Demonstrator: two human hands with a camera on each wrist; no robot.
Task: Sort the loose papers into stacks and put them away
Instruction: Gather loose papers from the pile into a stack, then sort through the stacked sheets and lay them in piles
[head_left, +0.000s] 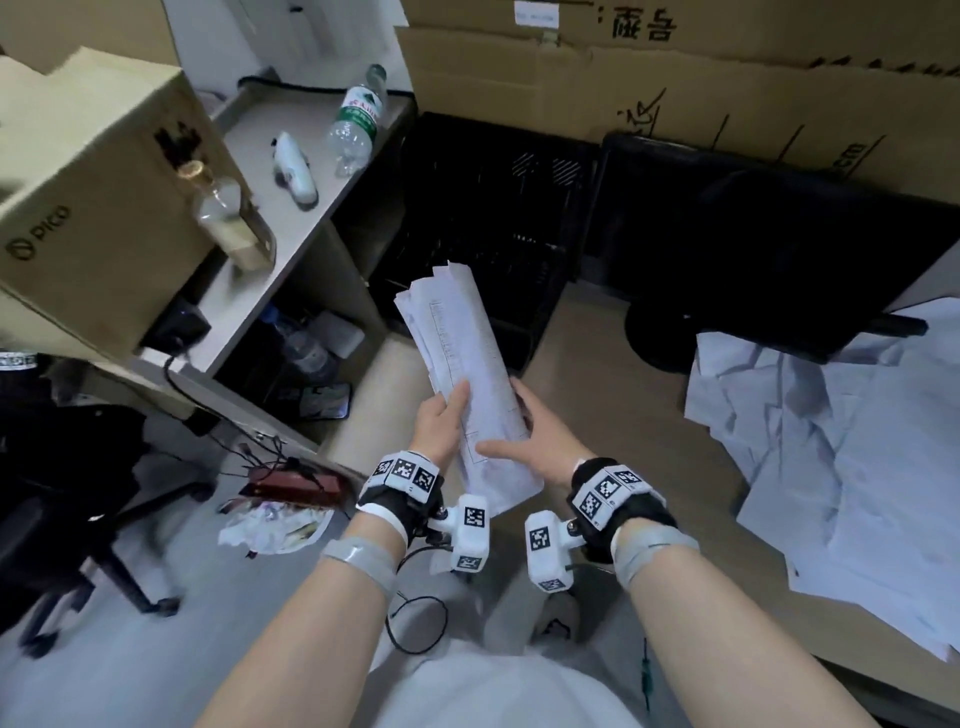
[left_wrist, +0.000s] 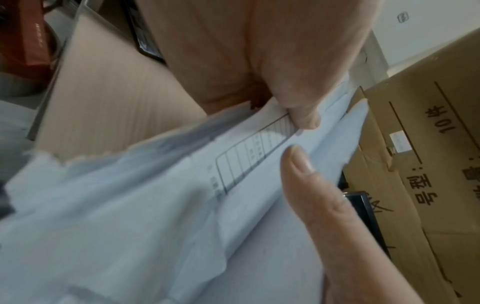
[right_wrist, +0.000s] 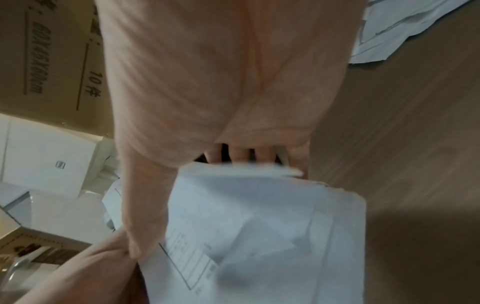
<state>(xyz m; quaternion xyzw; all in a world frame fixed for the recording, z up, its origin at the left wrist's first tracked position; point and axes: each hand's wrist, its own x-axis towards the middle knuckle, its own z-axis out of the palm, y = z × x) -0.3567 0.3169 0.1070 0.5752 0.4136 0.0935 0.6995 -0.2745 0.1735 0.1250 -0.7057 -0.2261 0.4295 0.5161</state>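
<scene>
Roughly partway, I'd say. One bundle of papers (head_left: 470, 384) is gathered and held up in the air over the floor, in front of the black crates (head_left: 483, 218). The left hand (head_left: 441, 421) has its thumb on top and fingers curled under one long edge; the right hand (head_left: 524, 434) grips the opposite edge the same way. The sheet edges look uneven at the far end, so the stack isn't squared yet. A big loose heap of sheets (head_left: 841, 457) lies on the table (head_left: 639, 415) to the right, well apart from the hands, unsorted. Nothing visibly put away; I can't tell where the stacks are meant to go.
</scene>
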